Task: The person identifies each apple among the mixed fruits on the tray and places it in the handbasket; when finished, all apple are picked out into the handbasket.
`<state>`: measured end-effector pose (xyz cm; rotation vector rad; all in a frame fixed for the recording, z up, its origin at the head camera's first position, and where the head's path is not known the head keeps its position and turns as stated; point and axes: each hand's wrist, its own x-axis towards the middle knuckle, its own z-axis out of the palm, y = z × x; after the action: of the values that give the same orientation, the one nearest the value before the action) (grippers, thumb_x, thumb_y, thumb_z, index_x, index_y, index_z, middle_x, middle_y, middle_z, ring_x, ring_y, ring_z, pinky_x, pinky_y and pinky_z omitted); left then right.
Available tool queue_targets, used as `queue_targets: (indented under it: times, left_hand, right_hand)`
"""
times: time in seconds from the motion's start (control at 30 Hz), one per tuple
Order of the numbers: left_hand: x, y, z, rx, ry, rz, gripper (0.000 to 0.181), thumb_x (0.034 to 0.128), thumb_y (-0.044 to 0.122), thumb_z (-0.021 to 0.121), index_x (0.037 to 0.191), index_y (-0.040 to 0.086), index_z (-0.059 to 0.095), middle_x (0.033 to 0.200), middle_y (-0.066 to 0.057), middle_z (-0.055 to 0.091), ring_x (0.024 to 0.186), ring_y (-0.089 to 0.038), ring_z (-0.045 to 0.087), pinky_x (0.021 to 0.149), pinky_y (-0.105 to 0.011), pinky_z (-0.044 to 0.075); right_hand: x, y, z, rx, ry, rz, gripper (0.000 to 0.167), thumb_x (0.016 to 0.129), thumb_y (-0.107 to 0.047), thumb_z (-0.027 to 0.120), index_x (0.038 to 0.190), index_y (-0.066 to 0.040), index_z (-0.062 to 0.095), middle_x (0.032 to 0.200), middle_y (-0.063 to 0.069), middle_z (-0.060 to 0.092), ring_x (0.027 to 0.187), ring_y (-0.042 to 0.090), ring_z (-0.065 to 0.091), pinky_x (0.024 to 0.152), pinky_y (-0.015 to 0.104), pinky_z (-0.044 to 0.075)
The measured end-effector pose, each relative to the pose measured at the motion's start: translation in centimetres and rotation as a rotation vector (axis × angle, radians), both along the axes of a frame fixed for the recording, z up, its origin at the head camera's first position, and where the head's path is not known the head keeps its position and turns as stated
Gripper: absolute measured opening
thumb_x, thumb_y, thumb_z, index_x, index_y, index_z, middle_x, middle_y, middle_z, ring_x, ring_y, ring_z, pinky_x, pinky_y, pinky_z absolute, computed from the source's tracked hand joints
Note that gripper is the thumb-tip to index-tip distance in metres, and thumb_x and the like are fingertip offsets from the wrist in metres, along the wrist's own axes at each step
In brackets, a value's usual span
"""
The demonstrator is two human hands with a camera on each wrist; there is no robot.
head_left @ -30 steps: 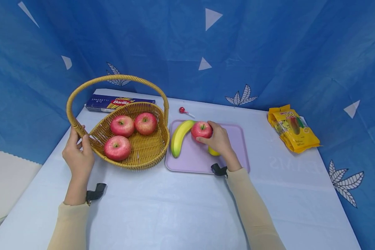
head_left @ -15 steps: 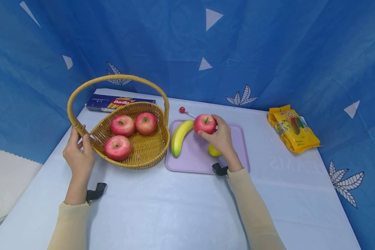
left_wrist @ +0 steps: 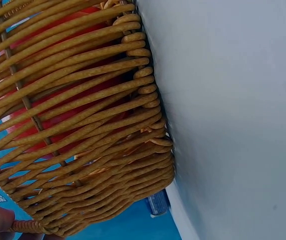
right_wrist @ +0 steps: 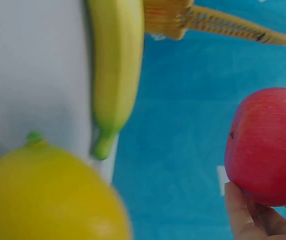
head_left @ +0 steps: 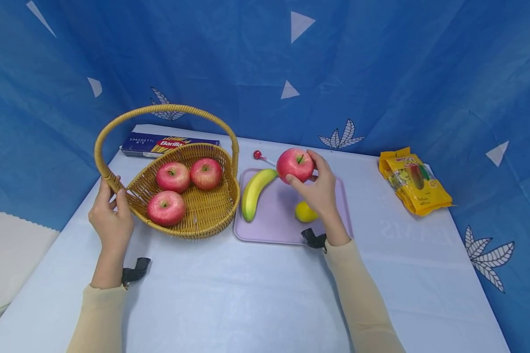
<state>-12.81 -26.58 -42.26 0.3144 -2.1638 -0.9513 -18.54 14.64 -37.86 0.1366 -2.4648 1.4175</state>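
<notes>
In the head view my right hand grips a red apple by its right side, above the far part of a lilac tray. On that tray lie a banana and a lemon, the lemon partly behind the hand. My left hand holds the base of the handle of a wicker basket at its left end. Three red apples sit in the basket. The right wrist view shows the held apple raised clear of the lemon.
Behind the basket lies a blue spaghetti box. A red lollipop rests beyond the tray. At the right of the white table lies a yellow snack bag. A blue curtain hangs behind.
My right hand has lifted the apple off the tray and carried it up and slightly right, uncovering more of the lemon. The left hand and basket have stayed put.
</notes>
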Motion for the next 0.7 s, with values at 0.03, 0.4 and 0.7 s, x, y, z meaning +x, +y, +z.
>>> queue_targets:
  times: [0.03,0.4,0.7]
  left_hand:
    - [0.0,0.0,0.0,0.001,0.001,0.000,0.042,0.1018,0.018,0.050,0.144,0.017,0.051,0.132,-0.008,0.064,0.118,-0.026,0.062,0.096,-0.021,0.053]
    - [0.1,0.0,-0.1,0.005,-0.008,0.007,0.043,0.1023,0.020,0.049,0.145,0.022,0.049,0.133,-0.007,0.064,0.120,-0.025,0.062,0.097,-0.017,0.051]
    - [0.1,0.1,0.1,0.000,-0.007,0.007,0.041,0.1021,0.020,0.050,0.143,0.017,0.051,0.132,-0.006,0.064,0.119,-0.025,0.062,0.097,-0.023,0.053]
  right_hand:
    - [0.2,-0.1,0.3,-0.007,0.018,0.003,0.076,0.079,-0.026,0.079,0.144,-0.009,0.044,0.141,0.010,0.051,0.123,0.024,0.049,0.093,0.045,0.057]
    - [2.2,-2.3,2.5,-0.079,0.157,0.146,0.076,0.076,-0.022,0.079,0.141,-0.003,0.046,0.135,0.011,0.054,0.119,0.020,0.051,0.086,0.042,0.058]
    - [2.3,-5.7,2.4,-0.044,0.167,0.254,0.073,0.076,-0.026,0.077,0.139,-0.004,0.048,0.132,0.011,0.056,0.116,0.022,0.054,0.086,0.040,0.060]
